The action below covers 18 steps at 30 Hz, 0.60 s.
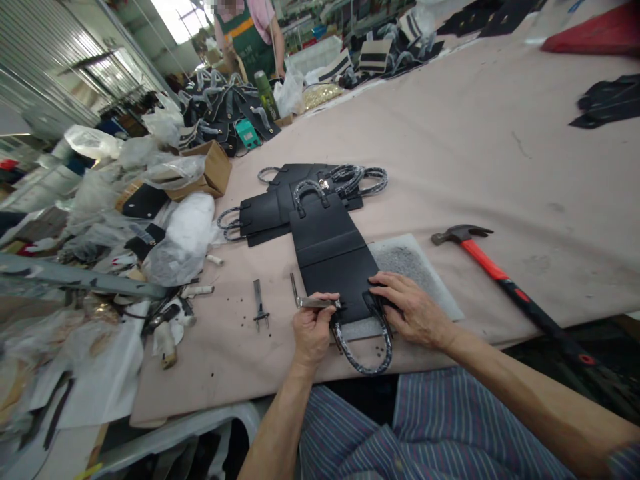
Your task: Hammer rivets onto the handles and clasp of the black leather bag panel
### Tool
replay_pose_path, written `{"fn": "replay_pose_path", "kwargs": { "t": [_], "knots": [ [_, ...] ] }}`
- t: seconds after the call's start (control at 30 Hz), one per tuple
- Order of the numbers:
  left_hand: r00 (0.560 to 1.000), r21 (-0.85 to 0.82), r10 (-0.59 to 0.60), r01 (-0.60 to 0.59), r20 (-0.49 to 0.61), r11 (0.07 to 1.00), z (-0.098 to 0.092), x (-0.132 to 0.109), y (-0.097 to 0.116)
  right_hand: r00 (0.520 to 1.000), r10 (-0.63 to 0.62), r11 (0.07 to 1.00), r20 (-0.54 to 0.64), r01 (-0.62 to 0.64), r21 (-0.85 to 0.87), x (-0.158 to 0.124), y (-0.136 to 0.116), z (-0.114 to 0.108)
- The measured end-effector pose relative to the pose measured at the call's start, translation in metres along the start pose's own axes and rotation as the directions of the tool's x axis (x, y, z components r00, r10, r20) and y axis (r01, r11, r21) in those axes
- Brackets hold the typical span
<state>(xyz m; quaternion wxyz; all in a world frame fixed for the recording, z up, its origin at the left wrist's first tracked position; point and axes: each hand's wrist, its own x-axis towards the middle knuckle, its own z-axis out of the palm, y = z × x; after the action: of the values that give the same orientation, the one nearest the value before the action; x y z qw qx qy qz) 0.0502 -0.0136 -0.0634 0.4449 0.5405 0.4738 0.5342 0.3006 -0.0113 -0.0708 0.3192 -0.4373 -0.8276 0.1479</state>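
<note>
My left hand (313, 333) is closed on a bent, L-shaped metal tool (315, 303), its end at the near left edge of a black leather-like bag panel (335, 263). A looped handle (367, 368), wrapped in clear plastic, hangs from the panel's near end toward me. My right hand (413, 312) grips the panel's near right edge beside the handle's end; its fingertips lie on top and the thumb is partly hidden. Beneath the panel is a pale speckled slab (425, 277). A two-pronged metal punch (259, 307) lies to the left of my hands.
A claw hammer (493, 267) with a red and black handle lies at right. More black panels with handles (270, 210) are piled beyond. Plastic bags and a cardboard box (215, 167) crowd the left. A person (250, 40) stands at the far side behind heaped bag parts.
</note>
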Motion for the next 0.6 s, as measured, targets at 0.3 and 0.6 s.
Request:
{"fn": "replay_pose_path", "kwargs": {
  "t": [0.3,0.6],
  "knots": [
    [0.999,0.056,0.034,-0.035,0.008,0.998,-0.0004,-0.0008,-0.0043,1.0,0.022,0.999,-0.003,-0.022,0.029,0.0004,-0.0015,-0.0011],
    [0.998,0.074,0.057,-0.059,0.027,0.996,0.0005,-0.0014,-0.0034,1.0,0.019,0.999,-0.002,-0.019,0.027,0.0013,-0.0018,-0.0017]
  ]
}}
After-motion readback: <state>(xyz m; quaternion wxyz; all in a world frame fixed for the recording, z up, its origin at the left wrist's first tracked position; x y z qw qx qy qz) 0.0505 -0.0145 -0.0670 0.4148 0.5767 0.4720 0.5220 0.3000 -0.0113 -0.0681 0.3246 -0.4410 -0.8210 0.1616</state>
